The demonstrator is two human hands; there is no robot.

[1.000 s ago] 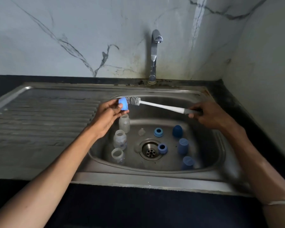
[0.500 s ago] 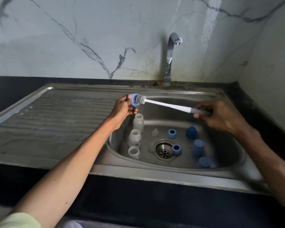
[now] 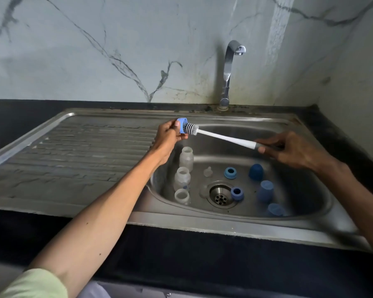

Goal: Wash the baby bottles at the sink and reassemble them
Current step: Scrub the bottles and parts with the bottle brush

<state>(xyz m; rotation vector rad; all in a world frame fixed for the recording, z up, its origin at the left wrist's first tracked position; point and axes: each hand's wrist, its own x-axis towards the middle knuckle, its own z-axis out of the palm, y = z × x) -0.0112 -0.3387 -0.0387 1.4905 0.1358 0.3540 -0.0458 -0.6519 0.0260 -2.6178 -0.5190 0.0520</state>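
scrubbing a blue ring over the sink basin, with the tap apparently not running; left hand pinching the ring between thumb and curled fingers, open side turned toward the right; right hand gripping the grey end of a white-handled bottle brush, fingers wrapped round the handle; brush lying nearly level, its long axis running from the right hand up and leftward to the left, bristled head reaching into the ring's opening; ring sitting at the far tip of the brush, well apart from the right hand and directly in the left; left hand the nearer one to the part being cleaned, right hand supplying the stroke along that axis.

waiting below in the basin: three clear bottles standing upright along the left wall, mouths open; a clear teat resting just behind the drain; two more blue rings lying near the drain; three blue caps grouped toward the right.

judging the job as being early in the washing, nothing reassembled yet; keeping brush and ring on one line likely mattering most, since a tilt risks levering the ring out of the pinch.
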